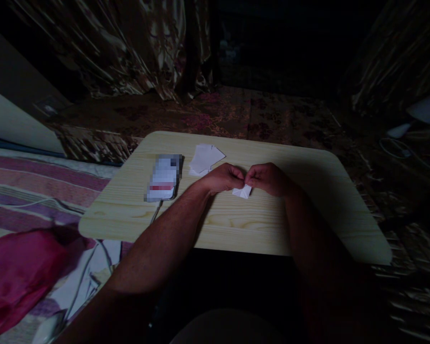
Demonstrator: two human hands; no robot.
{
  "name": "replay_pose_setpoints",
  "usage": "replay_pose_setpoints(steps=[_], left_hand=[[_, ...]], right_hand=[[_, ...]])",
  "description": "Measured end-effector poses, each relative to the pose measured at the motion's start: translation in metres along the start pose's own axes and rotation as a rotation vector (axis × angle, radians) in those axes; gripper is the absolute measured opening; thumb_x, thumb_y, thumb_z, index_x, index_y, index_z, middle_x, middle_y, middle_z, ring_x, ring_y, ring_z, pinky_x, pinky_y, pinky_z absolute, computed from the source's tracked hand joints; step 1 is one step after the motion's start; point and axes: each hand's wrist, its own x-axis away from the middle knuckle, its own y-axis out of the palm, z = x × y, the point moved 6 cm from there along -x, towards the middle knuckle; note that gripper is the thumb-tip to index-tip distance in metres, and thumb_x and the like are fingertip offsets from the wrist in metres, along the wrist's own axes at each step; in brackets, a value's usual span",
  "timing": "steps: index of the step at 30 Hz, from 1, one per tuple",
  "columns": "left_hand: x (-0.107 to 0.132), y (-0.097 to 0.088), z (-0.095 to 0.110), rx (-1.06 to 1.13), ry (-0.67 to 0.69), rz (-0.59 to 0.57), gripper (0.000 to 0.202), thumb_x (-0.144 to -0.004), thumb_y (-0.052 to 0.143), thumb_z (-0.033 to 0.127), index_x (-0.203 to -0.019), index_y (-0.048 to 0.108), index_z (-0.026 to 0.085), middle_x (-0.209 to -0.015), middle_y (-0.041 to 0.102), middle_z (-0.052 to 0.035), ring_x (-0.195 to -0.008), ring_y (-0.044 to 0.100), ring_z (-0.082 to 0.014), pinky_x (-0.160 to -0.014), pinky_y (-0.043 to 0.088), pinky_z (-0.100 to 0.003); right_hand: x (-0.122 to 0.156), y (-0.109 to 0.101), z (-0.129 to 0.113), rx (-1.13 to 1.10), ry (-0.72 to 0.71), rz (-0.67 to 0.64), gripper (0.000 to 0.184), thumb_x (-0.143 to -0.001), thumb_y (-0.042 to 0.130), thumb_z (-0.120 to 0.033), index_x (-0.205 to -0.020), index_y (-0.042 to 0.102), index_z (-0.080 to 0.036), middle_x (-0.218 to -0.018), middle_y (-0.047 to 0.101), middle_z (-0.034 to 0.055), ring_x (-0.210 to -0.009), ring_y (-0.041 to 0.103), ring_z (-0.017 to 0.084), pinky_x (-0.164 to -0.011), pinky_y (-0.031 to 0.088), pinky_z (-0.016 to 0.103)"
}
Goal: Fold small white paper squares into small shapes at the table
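Observation:
My left hand (225, 177) and my right hand (267, 178) meet over the middle of a light wooden table (308, 200). Both pinch one small folded piece of white paper (242, 192), which pokes out just below the fingertips and rests near the tabletop. Fingers of both hands are curled closed on it. A few loose white paper sheets (205, 158) lie just beyond my left hand.
A phone (163, 178) lies on the table's left part, a cable running off the near edge. A striped cloth (39, 186) and a red cloth (17, 272) lie left of the table. Patterned curtains (129, 43) hang behind in a dark room.

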Motion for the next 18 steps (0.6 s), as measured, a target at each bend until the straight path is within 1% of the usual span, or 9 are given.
replay_pose_setpoints(steps=[6,12,18], left_hand=[[-0.0012,-0.0011,0.0,0.012,0.014,0.035,0.013,-0.06,0.069,0.024,-0.066,0.065,0.013,-0.049,0.051,0.0052,-0.045,0.037,-0.0046,-0.046,0.024,-0.022],[-0.0028,-0.0018,-0.0016,0.012,0.009,0.073,0.014,-0.06,0.069,0.025,-0.065,0.063,0.013,-0.049,0.049,0.0057,-0.045,0.036,-0.0046,-0.046,0.024,-0.022],[-0.0035,-0.0013,-0.002,0.029,0.026,0.085,0.014,-0.06,0.069,0.025,-0.063,0.061,0.014,-0.049,0.049,0.0057,-0.045,0.036,-0.0046,-0.046,0.023,-0.022]], right_hand=[[-0.0012,-0.0001,0.0053,0.0,0.012,0.056,0.013,-0.078,0.064,-0.028,-0.077,0.064,-0.015,-0.07,0.065,0.0018,-0.063,0.059,0.013,-0.058,0.045,0.025],[-0.0015,-0.0024,0.0074,0.031,-0.014,0.117,0.012,-0.078,0.064,-0.027,-0.08,0.065,-0.016,-0.073,0.067,0.0027,-0.065,0.06,0.013,-0.06,0.046,0.025],[-0.0016,-0.0035,0.0079,0.008,0.006,0.14,0.011,-0.077,0.065,-0.027,-0.08,0.064,-0.016,-0.074,0.068,0.0033,-0.066,0.063,0.015,-0.059,0.047,0.025]])
